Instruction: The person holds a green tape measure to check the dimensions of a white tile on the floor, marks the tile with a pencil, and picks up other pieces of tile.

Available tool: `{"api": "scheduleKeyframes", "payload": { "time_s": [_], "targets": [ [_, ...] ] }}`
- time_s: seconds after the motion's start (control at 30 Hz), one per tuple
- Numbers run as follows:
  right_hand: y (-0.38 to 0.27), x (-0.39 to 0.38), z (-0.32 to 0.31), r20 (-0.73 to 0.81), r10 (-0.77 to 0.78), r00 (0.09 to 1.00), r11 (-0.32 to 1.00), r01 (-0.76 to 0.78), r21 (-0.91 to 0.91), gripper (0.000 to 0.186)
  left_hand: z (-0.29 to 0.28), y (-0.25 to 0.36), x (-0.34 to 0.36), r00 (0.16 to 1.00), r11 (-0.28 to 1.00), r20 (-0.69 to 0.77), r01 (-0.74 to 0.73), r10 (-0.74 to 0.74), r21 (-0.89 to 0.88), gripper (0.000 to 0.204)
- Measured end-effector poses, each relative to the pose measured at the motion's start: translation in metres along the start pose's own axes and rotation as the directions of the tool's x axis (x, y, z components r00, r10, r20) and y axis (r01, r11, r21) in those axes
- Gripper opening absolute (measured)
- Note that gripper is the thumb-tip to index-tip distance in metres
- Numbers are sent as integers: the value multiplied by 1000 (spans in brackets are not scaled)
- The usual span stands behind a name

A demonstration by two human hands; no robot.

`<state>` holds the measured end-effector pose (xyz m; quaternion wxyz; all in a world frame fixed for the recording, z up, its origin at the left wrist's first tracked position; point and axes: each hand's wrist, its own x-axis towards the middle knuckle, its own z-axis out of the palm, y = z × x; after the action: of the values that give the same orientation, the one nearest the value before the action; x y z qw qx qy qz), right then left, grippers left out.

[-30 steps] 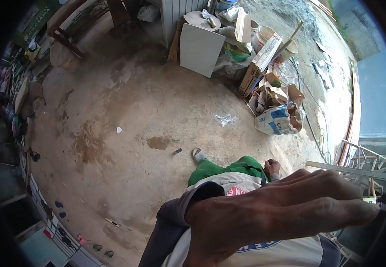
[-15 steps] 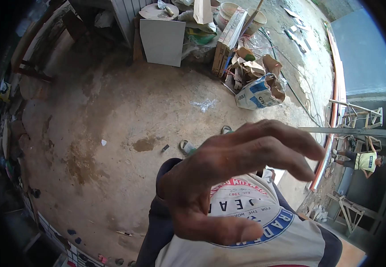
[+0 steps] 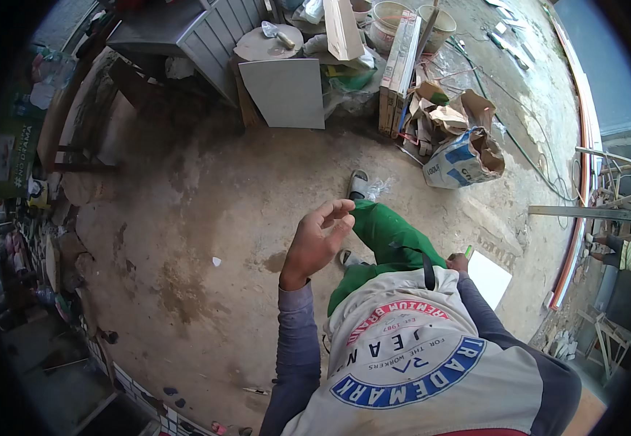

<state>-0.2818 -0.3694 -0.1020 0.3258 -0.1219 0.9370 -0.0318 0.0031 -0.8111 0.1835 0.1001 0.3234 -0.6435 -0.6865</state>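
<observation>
My left hand (image 3: 317,245) is raised in front of my green trousers (image 3: 384,232). Its fingers bend toward the thumb with a small gap between, and nothing shows in them. Low at my right side, my right hand (image 3: 458,262) is closed at the upper edge of a flat white tile (image 3: 491,280). A small bright green piece (image 3: 468,251) shows by its fingers; its kind is too small to make out. My forearm and shirt hide part of the tile's near side.
Ahead, another white tile (image 3: 284,94) leans by a grey cabinet (image 3: 217,43). Buckets (image 3: 390,22), cardboard boxes (image 3: 400,73) and a torn paper bag (image 3: 464,160) stand right of it. A hose (image 3: 486,94) lies across the floor. Far right is a person (image 3: 629,254) near wooden trestles (image 3: 609,330).
My left hand has drawn back from close to the view and appears smaller. My right hand and the tile at my side have come into sight. The whole view has shifted.
</observation>
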Motion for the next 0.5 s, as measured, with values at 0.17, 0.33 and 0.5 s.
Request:
{"api": "scheduleKeyframes", "payload": {
  "time_s": [0.17,0.33,0.5],
  "targets": [
    [-89,92,12,44,11,999,998,-14,58,28,-63,-19,95,989,996,-122,85,-84,0,33],
    [-160,190,-9,45,3,999,977,-13,213,31,-124,-38,202,964,981,-230,160,-131,112,32],
    [-290,184,-91,-15,-52,999,816,51,576,24,-200,-52,307,946,906,-240,289,-220,310,31]
  ]
}}
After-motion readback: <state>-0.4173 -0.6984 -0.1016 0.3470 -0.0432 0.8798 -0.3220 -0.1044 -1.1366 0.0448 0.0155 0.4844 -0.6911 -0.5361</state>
